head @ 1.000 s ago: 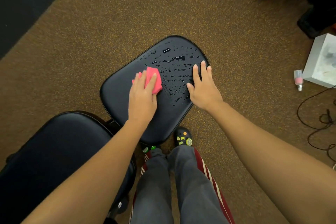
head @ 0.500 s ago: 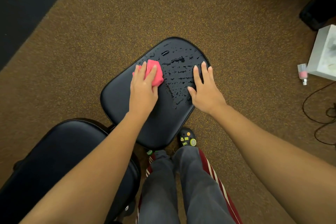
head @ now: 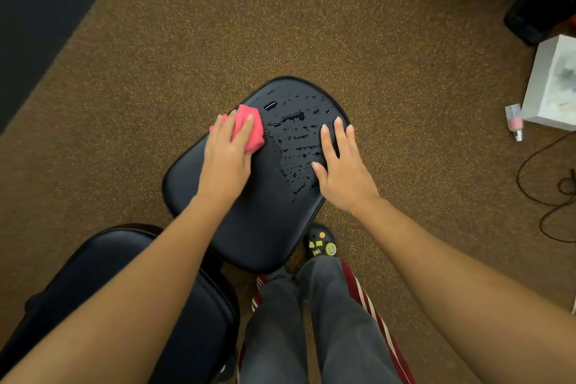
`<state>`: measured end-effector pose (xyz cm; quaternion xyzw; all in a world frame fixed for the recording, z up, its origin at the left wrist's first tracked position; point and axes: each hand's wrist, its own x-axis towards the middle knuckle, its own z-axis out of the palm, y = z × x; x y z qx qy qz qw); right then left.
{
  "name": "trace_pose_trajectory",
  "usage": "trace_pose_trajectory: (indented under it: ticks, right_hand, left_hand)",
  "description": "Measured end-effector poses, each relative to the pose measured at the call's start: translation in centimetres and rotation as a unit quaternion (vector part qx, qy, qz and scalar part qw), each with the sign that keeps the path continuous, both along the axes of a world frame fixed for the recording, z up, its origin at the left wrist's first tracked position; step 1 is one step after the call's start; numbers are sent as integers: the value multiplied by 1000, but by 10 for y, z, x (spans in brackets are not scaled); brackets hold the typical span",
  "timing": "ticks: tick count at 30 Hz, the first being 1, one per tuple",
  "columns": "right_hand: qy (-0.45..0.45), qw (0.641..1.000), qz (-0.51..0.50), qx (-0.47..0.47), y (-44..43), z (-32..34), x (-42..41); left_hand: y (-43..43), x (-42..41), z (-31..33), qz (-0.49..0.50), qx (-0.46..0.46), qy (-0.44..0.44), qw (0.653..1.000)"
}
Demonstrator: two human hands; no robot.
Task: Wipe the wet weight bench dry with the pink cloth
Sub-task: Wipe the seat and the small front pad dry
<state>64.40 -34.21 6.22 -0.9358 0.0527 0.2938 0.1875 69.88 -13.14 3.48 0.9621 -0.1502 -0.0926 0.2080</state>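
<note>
The black padded seat of the weight bench (head: 265, 221) fills the middle of the view, with water drops (head: 296, 134) spread over its far right part. My left hand (head: 226, 162) presses the folded pink cloth (head: 249, 126) flat onto the seat near its far left edge. The near and left parts of the pad look dry and matte. My right hand (head: 341, 171) lies flat with fingers spread on the seat's right edge, among the drops, holding nothing.
A second black pad (head: 124, 305) sits at the lower left. My legs and a black shoe (head: 321, 243) are below the seat. On the brown carpet to the right lie a small spray bottle (head: 514, 121), a white box (head: 551, 84) and a black cable (head: 545, 190).
My left hand has slid the pink cloth away from me toward the seat's far left edge. My right hand has stayed on the right edge.
</note>
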Motion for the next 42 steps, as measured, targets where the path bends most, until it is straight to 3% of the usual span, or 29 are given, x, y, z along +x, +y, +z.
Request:
trace_pose_trajectory:
  ticks: [6, 15, 22, 29, 37, 39, 42]
  right_hand:
    - [-3, 1000, 1, 0, -1, -2, -1]
    - [6, 1000, 5, 0, -1, -2, 1]
    - [5, 1000, 15, -10, 0, 0, 1]
    - [3, 1000, 4, 3, 0, 0, 1]
    - [0, 1000, 6, -1, 0, 0, 0]
    - [5, 1000, 5, 1, 0, -1, 0]
    - [5, 1000, 6, 0, 0, -2, 1]
  left_hand:
    - [-19, 23, 2, 109, 8, 12, 994]
    - [-19, -5, 8, 4, 6, 2, 1000]
    - [-36, 35, -2, 105, -7, 20, 994]
    - [-48, -1, 6, -60, -15, -19, 998]
    - [-65, 52, 0, 64, 6, 5, 998]
    - [-71, 32, 5, 50, 9, 3, 999]
    - [-70, 10, 7, -50, 16, -20, 998]
